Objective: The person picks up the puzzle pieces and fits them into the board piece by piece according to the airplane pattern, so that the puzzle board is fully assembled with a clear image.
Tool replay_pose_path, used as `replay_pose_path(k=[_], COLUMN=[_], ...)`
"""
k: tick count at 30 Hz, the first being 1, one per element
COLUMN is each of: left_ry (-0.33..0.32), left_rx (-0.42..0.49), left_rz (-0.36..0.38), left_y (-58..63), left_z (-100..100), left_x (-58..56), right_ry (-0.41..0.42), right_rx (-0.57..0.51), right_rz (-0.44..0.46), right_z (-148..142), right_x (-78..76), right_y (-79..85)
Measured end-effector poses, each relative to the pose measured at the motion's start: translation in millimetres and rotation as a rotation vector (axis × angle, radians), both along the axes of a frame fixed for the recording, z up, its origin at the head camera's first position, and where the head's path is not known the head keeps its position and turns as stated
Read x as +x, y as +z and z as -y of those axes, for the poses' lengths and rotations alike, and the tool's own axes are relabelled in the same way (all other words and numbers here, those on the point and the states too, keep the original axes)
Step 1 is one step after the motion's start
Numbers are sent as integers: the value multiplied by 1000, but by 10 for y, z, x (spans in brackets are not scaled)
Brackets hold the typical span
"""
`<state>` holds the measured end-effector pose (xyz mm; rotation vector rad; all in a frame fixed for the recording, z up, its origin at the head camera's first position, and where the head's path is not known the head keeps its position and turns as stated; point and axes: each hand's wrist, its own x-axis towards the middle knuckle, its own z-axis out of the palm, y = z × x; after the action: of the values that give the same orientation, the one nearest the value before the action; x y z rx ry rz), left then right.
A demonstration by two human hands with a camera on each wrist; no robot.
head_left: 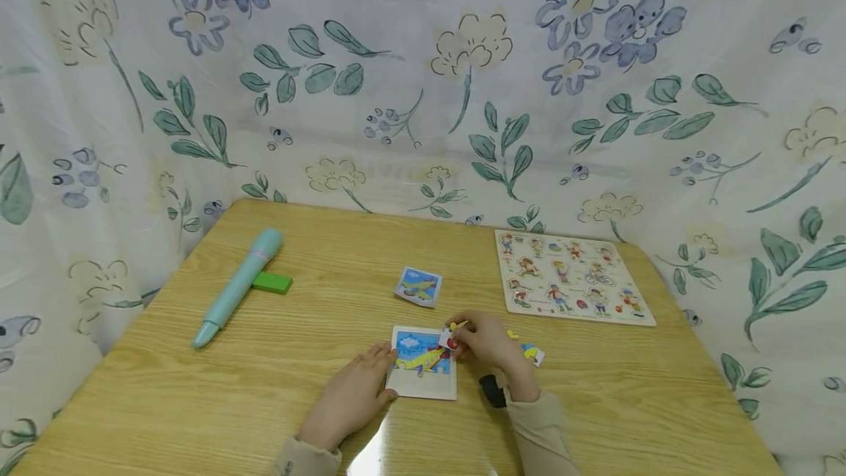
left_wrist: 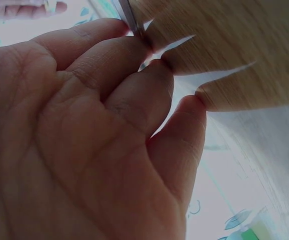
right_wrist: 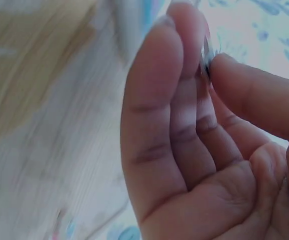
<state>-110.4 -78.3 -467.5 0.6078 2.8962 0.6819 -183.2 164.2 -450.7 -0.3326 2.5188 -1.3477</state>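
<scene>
A small jigsaw board (head_left: 423, 388) with a white border lies at the front middle of the table. Blue sky and a yellow and red airplane fill its upper part; a bare pale strip runs along the bottom. My left hand (head_left: 353, 399) rests at its left edge, fingers fairly straight and touching it. Over the upper right corner, my right hand (head_left: 492, 344) pinches a jigsaw piece (head_left: 449, 339), white with a red patch. In the right wrist view that piece (right_wrist: 206, 57) shows edge-on between thumb and fingers. Loose jigsaw pieces (head_left: 532, 354) lie beside the right hand, partly hidden.
Behind the board lies an airplane picture card (head_left: 419, 286). A peg puzzle board (head_left: 575, 278) with children figures sits at the back right. On the left are a long mint-coloured pen-shaped object (head_left: 238, 289) and a green block (head_left: 272, 283). Floral cloth (head_left: 410, 131) hangs behind the table.
</scene>
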Motion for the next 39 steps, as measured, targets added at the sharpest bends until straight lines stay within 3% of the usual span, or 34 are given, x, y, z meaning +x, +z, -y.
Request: replay_pose_path(k=[5,13,28,33,39], left_ry=[8,8,11,1,-9], left_rx=[6,-6,12,13,-1], left_rz=[12,-5,20,22,-9], left_y=[11,-5,14,32,26], left_z=[-22,-21,-11,-9,-10], left_x=[-3,3,1,11,9], right_ry=[100,164,221,188,175], right_rx=[-23,-40,15,112,201], right_rz=[83,129,14,-72,-115], right_z=[178,312,413,439,498], right_x=[23,78,137,145,163], right_y=[14,-14,-15,-71,-107])
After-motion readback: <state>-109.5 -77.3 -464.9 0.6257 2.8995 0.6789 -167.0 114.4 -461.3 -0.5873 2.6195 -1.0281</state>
